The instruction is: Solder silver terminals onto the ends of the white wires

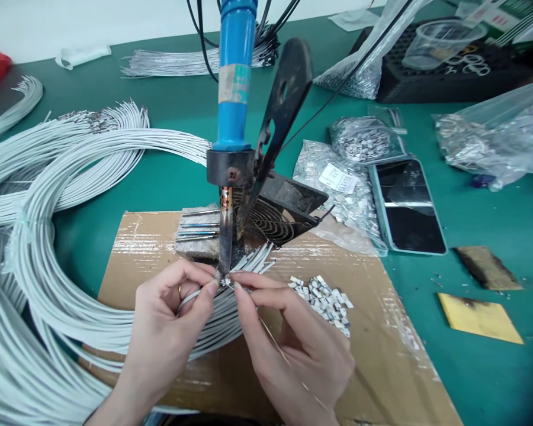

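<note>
Green mat carries a flat, glossy taped cardboard sheet. Coiled white cables crowd its left edge. Left hand pinches one white wire. Right hand pinches the wire's end beneath the vertical soldering iron tip. Small metal terminals lie heaped just right.

Head camera — looking forward and down, close over the green table.

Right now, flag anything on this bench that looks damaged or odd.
Two pads on the right look scorched: the brown pad has charred edges, the yellow pad a burn mark at its corner. The fan grille behind the iron is caked with dark grime.
</note>
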The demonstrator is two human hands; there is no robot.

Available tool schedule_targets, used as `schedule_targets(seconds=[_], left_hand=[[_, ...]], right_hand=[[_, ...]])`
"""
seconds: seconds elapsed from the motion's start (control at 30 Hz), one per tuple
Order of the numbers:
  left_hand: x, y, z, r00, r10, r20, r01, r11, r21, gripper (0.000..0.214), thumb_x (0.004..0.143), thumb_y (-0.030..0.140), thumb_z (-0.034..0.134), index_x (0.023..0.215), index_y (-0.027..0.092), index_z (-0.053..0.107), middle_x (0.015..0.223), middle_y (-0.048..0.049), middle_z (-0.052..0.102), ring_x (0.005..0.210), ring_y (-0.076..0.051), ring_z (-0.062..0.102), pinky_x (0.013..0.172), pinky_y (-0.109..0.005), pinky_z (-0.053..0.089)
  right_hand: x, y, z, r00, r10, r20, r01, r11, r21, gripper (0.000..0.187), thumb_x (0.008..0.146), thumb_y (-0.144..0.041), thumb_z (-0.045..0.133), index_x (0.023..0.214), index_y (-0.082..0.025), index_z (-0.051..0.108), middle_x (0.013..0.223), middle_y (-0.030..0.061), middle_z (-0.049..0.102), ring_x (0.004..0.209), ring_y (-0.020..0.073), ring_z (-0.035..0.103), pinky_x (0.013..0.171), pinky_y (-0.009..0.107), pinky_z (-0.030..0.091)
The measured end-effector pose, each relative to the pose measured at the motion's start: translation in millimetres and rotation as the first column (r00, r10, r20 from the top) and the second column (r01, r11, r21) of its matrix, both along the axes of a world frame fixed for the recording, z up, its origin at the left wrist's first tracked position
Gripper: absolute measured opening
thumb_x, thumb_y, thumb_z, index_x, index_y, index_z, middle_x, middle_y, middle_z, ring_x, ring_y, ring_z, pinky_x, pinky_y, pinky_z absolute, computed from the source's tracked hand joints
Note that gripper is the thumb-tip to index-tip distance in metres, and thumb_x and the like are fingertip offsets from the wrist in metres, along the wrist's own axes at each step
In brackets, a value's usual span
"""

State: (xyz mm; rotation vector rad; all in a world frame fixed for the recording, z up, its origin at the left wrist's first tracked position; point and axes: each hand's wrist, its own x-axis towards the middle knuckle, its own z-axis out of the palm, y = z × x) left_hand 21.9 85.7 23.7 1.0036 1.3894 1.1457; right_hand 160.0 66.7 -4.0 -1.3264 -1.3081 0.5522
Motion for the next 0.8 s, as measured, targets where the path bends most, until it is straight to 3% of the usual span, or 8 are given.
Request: schedule_targets(seconds=[0.17,0.3,0.37,0.47,0.57,0.63,0.7,0.8], left_hand=[[2.3,-2.7,1.3,1.000,0.015,-0.018,-0.016,0.999,-0.036,0.012,0.082,0.014,0.082,0.072,0.018,0.076,0.084,-0.0021,0.076,0.061,-0.007,0.060,0.058,-0.013,0.048],[5.7,-18.6,3.1,0.999,0.001,-0.038,-0.005,0.993,-0.120,0.016,0.085,0.019,0.079,0.071,0.018,0.072,0.080,-0.0005,0.072,0.054,-0.006,0.048,0.051,-0.015,0.038],[5.5,-33.2,3.3,0.994,-0.056,-0.091,0.042,0.989,-0.143,0.018,0.086,0.021,0.077,0.070,0.019,0.070,0.079,-0.0005,0.071,0.053,-0.007,0.046,0.048,-0.018,0.034],[0.4,-57.7,0.7,0.954,-0.202,-0.221,0.180,0.977,-0.113,0.021,0.093,0.023,0.071,0.072,0.021,0.068,0.080,-0.0021,0.074,0.053,-0.010,0.054,0.047,-0.021,0.039],[-10.8,-77.3,-7.6,0.823,-0.396,-0.408,0.461,0.885,0.071,0.022,0.090,0.007,0.064,0.079,0.024,0.073,0.079,-0.0019,0.077,0.070,-0.017,0.069,0.072,-0.029,0.058],[-19.9,-87.4,-16.9,0.699,-0.423,-0.577,0.601,0.784,0.153,0.024,0.087,0.004,0.070,0.084,0.026,0.078,0.089,-0.0045,0.080,0.078,-0.020,0.070,0.073,-0.030,0.060],[-27.9,-96.9,-28.6,0.635,-0.425,-0.645,0.655,0.739,0.158,0.029,0.090,0.002,0.069,0.102,0.027,0.079,0.096,-0.0048,0.079,0.079,-0.017,0.075,0.072,-0.023,0.061],[-35.6,-108.2,-45.4,0.638,-0.187,-0.747,0.490,0.847,0.207,0.034,0.098,0.006,0.066,0.124,0.027,0.069,0.112,-0.0052,0.078,0.096,-0.018,0.080,0.086,-0.022,0.061]], right_hand=[[0.2,-1.2,-2.1,0.992,0.056,-0.111,-0.058,0.998,-0.017,0.018,0.095,-0.012,0.072,0.083,-0.024,0.069,0.095,-0.0013,0.084,0.082,0.0137,0.081,0.081,0.023,0.062],[13.8,-2.3,-2.3,0.960,-0.175,-0.218,0.143,0.978,-0.153,0.012,0.099,-0.024,0.072,0.087,-0.025,0.072,0.076,-0.0027,0.077,0.073,0.0145,0.076,0.073,0.024,0.060],[31.2,-3.4,-3.8,0.927,-0.212,-0.309,0.161,0.970,-0.182,0.027,0.103,-0.035,0.068,0.080,-0.024,0.075,0.068,-0.0014,0.074,0.066,0.0161,0.074,0.068,0.027,0.061],[65.6,-8.8,-9.8,0.815,-0.159,-0.557,0.082,0.984,-0.161,0.045,0.099,-0.059,0.064,0.085,-0.022,0.085,0.080,0.0062,0.083,0.075,0.0237,0.080,0.074,0.037,0.066],[96.3,-19.6,-19.4,0.797,-0.233,-0.557,0.130,0.967,-0.219,0.053,0.098,-0.065,0.061,0.085,-0.021,0.088,0.080,0.0090,0.085,0.070,0.0232,0.080,0.067,0.036,0.066],[109.0,-27.5,-26.2,0.807,-0.308,-0.505,0.199,0.945,-0.257,0.054,0.098,-0.065,0.060,0.083,-0.021,0.087,0.078,0.0096,0.084,0.066,0.0231,0.078,0.061,0.036,0.063],[114.9,-34.0,-31.8,0.820,-0.349,-0.454,0.238,0.929,-0.284,0.056,0.098,-0.066,0.058,0.081,-0.021,0.086,0.078,0.0103,0.084,0.065,0.0240,0.077,0.059,0.036,0.063],[114.4,-40.0,-36.1,0.860,-0.327,-0.391,0.213,0.928,-0.307,0.059,0.101,-0.066,0.055,0.081,-0.019,0.085,0.078,0.0108,0.083,0.067,0.0250,0.077,0.060,0.038,0.063]])
